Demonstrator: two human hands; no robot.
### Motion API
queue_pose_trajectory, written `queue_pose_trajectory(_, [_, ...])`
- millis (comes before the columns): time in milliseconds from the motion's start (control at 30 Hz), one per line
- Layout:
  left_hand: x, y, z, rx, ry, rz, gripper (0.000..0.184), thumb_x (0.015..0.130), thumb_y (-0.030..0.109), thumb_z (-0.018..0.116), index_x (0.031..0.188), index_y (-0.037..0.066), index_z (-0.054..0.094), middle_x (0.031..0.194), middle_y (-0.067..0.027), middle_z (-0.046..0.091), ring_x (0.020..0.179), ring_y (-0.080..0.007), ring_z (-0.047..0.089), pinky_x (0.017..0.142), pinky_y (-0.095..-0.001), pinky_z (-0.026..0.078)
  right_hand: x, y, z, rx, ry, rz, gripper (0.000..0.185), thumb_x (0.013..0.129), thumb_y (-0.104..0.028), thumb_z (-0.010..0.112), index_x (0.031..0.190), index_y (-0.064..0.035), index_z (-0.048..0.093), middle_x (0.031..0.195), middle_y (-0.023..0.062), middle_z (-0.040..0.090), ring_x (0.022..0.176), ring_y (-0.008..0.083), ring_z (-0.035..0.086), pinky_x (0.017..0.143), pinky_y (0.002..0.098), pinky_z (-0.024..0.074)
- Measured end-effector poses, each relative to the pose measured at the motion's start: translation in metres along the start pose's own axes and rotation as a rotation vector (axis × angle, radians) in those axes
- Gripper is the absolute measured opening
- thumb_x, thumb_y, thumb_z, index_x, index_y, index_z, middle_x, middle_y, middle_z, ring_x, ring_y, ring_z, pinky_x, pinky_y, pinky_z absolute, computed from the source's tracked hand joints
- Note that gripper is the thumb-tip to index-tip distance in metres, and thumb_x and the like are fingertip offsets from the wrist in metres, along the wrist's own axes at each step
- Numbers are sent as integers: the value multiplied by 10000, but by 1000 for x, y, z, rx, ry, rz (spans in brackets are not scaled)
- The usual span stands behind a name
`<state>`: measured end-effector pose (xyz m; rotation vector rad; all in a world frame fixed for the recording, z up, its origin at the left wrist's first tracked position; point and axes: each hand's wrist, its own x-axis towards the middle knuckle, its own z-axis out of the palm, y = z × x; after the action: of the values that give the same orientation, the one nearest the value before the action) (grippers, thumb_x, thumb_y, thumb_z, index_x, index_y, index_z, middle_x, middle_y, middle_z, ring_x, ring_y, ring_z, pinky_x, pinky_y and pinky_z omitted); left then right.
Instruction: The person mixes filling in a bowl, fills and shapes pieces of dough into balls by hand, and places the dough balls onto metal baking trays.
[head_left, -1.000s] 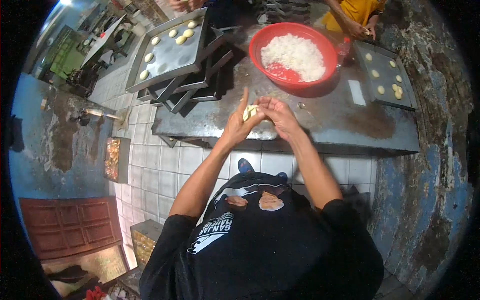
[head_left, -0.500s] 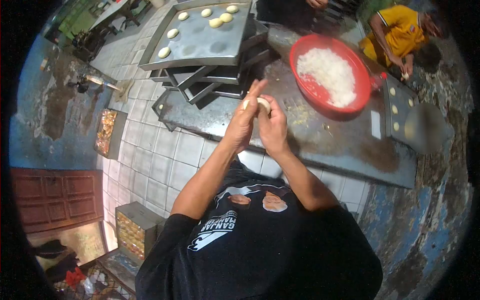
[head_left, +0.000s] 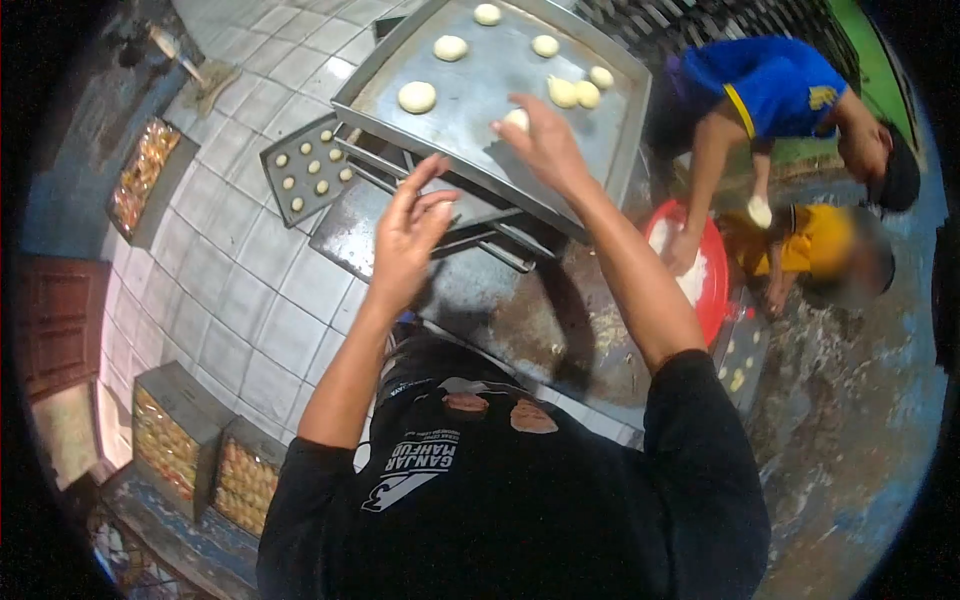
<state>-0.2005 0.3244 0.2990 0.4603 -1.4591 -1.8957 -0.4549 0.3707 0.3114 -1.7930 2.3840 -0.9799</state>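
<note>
My right hand (head_left: pixel 545 145) is over the top metal tray (head_left: pixel 480 90), its fingers around a pale dough ball (head_left: pixel 516 121). Several other dough balls lie on that tray, one (head_left: pixel 417 97) at its left and a touching pair (head_left: pixel 573 93) toward the right. My left hand (head_left: pixel 408 235) hangs in front of the tray's near edge, fingers apart and nothing in it. More trays (head_left: pixel 490 245) are stacked crookedly beneath the top one.
A lower tray of dough balls (head_left: pixel 306 170) is at the left. Beyond my right arm, a person in blue (head_left: pixel 765 85) reaches into a red basin (head_left: pixel 712 285), beside a person in yellow (head_left: pixel 795 245). Filled boxes (head_left: pixel 165 440) stand at lower left.
The view has swung left. My hands have parted; the right has moved over the top tray with the dough ball, while the left has emptied. The person in blue now shows, reaching into the basin.
</note>
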Motion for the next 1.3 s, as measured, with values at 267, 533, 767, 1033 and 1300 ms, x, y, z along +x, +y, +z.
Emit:
queue_pose_trajectory(267, [-12,8,-122,212,281,-147,474,995,71,561,1459,16,479,1407,-143,562,1181,-219,604,999,-353,487,42,25,76,-177,-368,-317,563,1003,-330,548,1380,76,450,1553,303,319,1454,457,292,1206,516,243])
queue_pose_trajectory(533, [33,10,-90,309,51,6,343,1007,104,559,1338,16,568,1275,-137,635,1074,-196,651,929,-342,532,109,50,-14,620,-477,339,494,1025,-299,534,1466,-84,468,1432,179,548,1440,375,368,1244,470,139])
queue_pose_trajectory(767, [48,32,-9,313,-129,20,264,1005,105,545,1195,-54,634,1134,-194,677,1035,-229,689,863,-330,559,56,106,-38,-762,-180,-30,559,843,-178,741,1355,-86,537,1107,154,676,1129,320,604,1184,613,185])
queue_pose_trajectory(1033, [-12,-8,134,-373,-111,-310,365,1105,257,399,1332,-6,512,1162,-92,611,999,-143,622,851,-292,533,-133,-87,-99,23,236,-2,267,844,-82,732,1089,10,678,1074,202,620,922,357,656,794,407,537])
queue_pose_trajectory(1300, [-157,-80,254,-26,-249,-240,401,1092,365,457,842,65,548,779,7,531,726,-77,492,625,-274,418,-375,-69,-99,590,570,609,251,926,-82,695,1152,23,666,1001,100,681,890,196,659,820,301,514])
